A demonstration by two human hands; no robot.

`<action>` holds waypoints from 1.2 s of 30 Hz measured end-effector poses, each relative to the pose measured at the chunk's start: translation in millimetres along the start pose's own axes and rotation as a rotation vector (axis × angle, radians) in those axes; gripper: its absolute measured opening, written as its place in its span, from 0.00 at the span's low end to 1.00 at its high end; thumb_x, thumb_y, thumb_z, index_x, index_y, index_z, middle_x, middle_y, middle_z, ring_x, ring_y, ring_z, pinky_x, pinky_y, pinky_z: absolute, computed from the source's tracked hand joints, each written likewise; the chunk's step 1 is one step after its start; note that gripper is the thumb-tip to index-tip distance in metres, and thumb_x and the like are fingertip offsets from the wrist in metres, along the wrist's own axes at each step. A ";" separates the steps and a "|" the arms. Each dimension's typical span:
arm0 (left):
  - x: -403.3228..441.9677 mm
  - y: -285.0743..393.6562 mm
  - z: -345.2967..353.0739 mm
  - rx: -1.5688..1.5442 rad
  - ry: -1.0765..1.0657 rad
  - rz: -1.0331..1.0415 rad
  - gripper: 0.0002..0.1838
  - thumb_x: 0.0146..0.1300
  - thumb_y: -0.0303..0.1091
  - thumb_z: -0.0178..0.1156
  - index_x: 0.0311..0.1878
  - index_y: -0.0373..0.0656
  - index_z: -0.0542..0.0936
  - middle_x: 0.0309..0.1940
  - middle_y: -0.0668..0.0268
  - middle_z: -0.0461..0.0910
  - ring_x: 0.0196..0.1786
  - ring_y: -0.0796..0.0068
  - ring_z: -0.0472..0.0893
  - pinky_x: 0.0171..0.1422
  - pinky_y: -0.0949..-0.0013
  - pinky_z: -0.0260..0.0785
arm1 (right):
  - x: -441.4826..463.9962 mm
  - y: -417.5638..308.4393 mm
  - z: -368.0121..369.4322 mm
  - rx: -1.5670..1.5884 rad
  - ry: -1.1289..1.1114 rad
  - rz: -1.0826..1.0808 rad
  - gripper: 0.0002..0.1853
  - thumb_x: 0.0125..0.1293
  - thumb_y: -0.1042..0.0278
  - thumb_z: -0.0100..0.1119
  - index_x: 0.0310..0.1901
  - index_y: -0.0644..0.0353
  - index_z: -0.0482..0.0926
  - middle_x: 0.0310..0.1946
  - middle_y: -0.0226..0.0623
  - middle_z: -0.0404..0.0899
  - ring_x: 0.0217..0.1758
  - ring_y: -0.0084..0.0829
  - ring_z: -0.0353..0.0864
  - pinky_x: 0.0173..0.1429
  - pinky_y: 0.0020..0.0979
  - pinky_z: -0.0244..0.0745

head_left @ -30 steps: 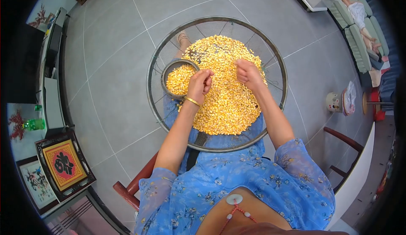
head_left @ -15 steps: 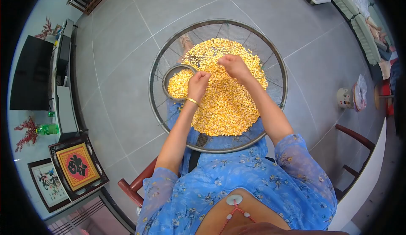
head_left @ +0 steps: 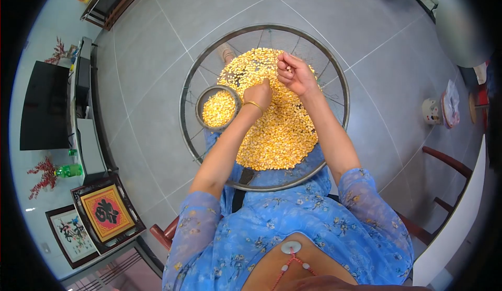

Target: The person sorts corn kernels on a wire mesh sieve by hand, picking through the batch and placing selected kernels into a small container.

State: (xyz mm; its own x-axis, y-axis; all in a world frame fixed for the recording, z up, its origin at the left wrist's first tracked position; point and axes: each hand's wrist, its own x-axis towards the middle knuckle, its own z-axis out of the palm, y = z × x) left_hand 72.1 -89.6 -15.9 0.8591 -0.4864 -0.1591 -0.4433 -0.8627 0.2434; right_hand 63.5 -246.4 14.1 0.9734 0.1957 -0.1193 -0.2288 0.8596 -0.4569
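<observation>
A round mesh sieve (head_left: 343, 108) with a dark rim rests over my lap, and a broad heap of yellow corn kernels (head_left: 282, 139) lies in it. Inside its left side stands a round bowl (head_left: 199, 114) filled with more kernels. My left hand (head_left: 258, 93), a yellow bangle at its wrist, is closed just right of the bowl, low over the heap; its fingertips are mostly hidden. Over the far right part of the heap, my right hand (head_left: 298, 76) is turned partly palm up with curled fingers, and corn kernels show between them.
A chair arm (head_left: 166, 233) is at lower left, another chair (head_left: 444, 163) and a white tabletop (head_left: 460, 207) at right. Framed pictures (head_left: 107, 212) and a television (head_left: 44, 105) are on the left. A small white bin (head_left: 431, 111) stands on the grey tiled floor (head_left: 157, 81).
My left hand has moved right and slightly up, away from the bowl. My right hand has turned so its curled fingers and palm show. The view has shifted a little.
</observation>
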 end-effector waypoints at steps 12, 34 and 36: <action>-28.6 -27.9 -5.2 -0.898 0.085 -0.155 0.11 0.62 0.37 0.51 0.35 0.38 0.74 0.23 0.56 0.77 0.24 0.65 0.75 0.30 0.64 0.66 | -4.9 10.4 -2.6 -0.516 0.199 -0.005 0.13 0.67 0.60 0.50 0.32 0.61 0.74 0.16 0.25 0.67 0.13 0.14 0.57 0.17 0.17 0.50; -57.3 -54.3 -1.9 -1.991 -0.005 -0.445 0.15 0.68 0.44 0.48 0.29 0.44 0.72 0.17 0.70 0.68 0.14 0.80 0.63 0.17 0.77 0.51 | 7.0 26.5 -35.5 -0.248 -0.213 0.242 0.07 0.63 0.67 0.49 0.33 0.60 0.74 0.21 0.35 0.75 0.17 0.25 0.66 0.21 0.26 0.62; -56.8 -54.8 -2.7 -1.814 -0.007 -0.348 0.14 0.67 0.42 0.50 0.30 0.42 0.74 0.16 0.72 0.68 0.14 0.82 0.62 0.17 0.79 0.50 | -2.5 22.0 3.1 -0.084 0.122 0.076 0.07 0.64 0.66 0.48 0.32 0.59 0.73 0.21 0.33 0.73 0.15 0.21 0.62 0.18 0.21 0.55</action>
State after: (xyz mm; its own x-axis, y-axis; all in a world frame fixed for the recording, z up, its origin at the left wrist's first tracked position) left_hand 48.3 -14.3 -17.7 0.8373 -0.3453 -0.4239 0.5223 0.2760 0.8068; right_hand 56.1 -226.5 7.1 0.9456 0.1959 -0.2599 -0.3072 0.8008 -0.5141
